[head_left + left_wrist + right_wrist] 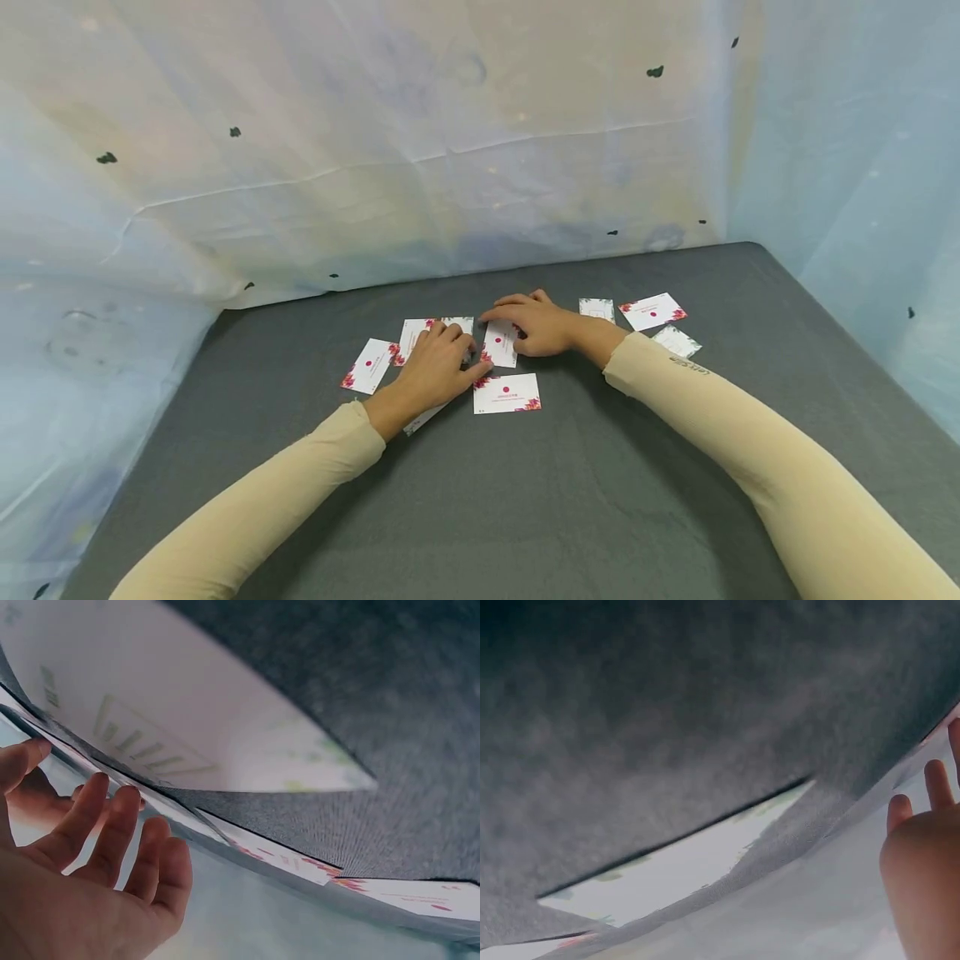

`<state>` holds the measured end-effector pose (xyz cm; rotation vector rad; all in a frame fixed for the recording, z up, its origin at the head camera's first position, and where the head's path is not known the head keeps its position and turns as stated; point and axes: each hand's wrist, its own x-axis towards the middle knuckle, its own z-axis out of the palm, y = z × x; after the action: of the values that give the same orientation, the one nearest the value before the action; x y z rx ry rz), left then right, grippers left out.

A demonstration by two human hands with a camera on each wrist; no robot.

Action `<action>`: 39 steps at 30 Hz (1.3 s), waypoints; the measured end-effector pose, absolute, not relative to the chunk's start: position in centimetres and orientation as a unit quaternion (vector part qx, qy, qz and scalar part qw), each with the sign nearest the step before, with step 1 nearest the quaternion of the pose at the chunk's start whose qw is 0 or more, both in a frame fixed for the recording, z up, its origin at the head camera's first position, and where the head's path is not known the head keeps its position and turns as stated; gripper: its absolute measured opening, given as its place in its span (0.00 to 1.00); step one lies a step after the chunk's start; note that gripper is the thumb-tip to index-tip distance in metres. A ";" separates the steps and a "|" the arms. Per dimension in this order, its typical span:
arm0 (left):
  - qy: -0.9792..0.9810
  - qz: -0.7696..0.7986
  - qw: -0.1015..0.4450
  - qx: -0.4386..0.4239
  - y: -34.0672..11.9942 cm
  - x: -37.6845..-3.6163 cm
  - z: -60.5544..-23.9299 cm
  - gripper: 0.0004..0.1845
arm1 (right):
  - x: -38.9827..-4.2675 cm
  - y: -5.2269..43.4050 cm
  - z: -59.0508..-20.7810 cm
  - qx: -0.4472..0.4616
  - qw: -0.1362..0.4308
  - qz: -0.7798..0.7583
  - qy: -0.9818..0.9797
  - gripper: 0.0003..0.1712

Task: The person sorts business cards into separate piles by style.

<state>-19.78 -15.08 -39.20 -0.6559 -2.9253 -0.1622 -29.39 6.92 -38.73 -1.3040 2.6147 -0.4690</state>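
In the head view my left hand [438, 364] lies low over the left group of cards, its fingers loosely bent. Its thumb reaches the edge of a card with pink flowers [506, 395]. Partly hidden under that hand are a green-leaf card [424, 420], another leafy card [459, 322] and a flowered card [412, 335]. My right hand [542, 323] is over the top of an upright flowered card [498, 343], fingers spread to the left. In the left wrist view a large leafy card [195, 712] appears near the left hand [97, 862], which grips nothing there.
A flowered card [369, 367] lies at the far left of the group. Beyond the right forearm are a flowered card [654, 312] and two leafy cards, one upright [596, 310] and one slanted [678, 341]. A patterned curtain [450, 192] borders the grey table [480, 500].
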 end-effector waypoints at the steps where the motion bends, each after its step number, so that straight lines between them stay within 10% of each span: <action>1: -0.972 -0.056 0.070 -0.217 -15.1 -19.8 -39.2 0.21 | -29.4 7.0 -38.7 -0.436 0.091 -0.159 0.881 0.36; 18: -0.976 0.022 0.027 -0.213 -14.9 -21.2 -38.1 0.36 | -28.5 9.7 -37.6 -0.430 0.091 -0.173 0.881 0.32; 39: -0.975 -0.047 0.031 -0.215 -14.5 -21.4 -39.3 0.29 | -27.8 12.0 -38.8 -0.432 0.083 -0.178 0.880 0.39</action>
<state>-21.37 -14.53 -39.32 -0.6614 -3.0041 -0.1455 -27.84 11.95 -38.85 -1.2903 2.6272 -0.5306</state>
